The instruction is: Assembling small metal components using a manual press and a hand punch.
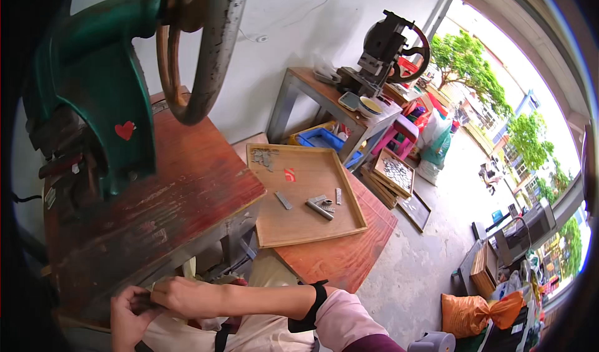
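Observation:
My left hand [128, 314] and my right hand [178, 297] meet low at the left, above my lap and just before the front edge of a worn red-brown table [187, 165]. The fingers of both are bent and closed together around something small and dark, too hidden to name. My right forearm crosses from the lower right, with a black band at the sleeve. On the table stands a green hand press [106, 83] with a big metal handwheel [215, 46]. To its right, a shallow wooden tray [293, 230] carries small grey metal pieces [262, 158] and a grey metal bar [319, 210].
The tray rests partly on a lower reddish board [340, 258]. Behind it, a wooden bench [306, 80] bears a dark machine [380, 55], with a blue crate [321, 140] beneath. Stacked trays [396, 171], a pink stool [399, 130] and an orange sack [468, 314] stand at the right.

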Motion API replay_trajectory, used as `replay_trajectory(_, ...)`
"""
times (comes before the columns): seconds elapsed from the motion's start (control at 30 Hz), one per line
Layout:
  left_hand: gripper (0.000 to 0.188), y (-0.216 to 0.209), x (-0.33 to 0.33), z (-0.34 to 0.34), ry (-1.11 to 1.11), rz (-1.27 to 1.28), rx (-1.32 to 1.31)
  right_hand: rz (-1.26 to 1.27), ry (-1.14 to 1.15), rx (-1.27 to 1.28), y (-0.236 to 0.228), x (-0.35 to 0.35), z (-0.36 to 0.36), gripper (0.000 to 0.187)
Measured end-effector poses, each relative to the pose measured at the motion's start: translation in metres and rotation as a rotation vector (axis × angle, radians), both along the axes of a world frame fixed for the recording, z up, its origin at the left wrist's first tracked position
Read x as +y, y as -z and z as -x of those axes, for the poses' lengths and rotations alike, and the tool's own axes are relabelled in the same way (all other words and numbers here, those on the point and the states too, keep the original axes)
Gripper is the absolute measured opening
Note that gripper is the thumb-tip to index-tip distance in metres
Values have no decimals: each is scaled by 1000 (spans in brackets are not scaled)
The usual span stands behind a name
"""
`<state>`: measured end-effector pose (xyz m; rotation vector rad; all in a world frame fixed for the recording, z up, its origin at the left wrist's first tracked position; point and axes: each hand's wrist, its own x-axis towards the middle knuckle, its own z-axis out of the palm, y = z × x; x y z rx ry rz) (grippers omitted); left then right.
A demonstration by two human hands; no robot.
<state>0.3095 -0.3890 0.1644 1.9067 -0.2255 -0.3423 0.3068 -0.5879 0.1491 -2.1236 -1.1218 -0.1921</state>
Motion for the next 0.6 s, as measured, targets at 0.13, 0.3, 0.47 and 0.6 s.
replay_trajectory(0.13, 37, -7, -4, -1, 86, 93, 135, 15, -77, 28, -7, -12, 6, 24)
replay_trajectory(0.3, 39, -2, -7, -4, 195, 75, 157, -129, -155, 283, 0, -22, 6, 21)
replay_trajectory(0.47, 40, -17, -9, 6, 84, 6, 94, -223, 26, 521, -15, -14, 14, 23)
replay_trajectory(0.6, 42, -12, -16, -4, 137, 16, 125, -171, -10, 369, 2, -23, 15, 26)
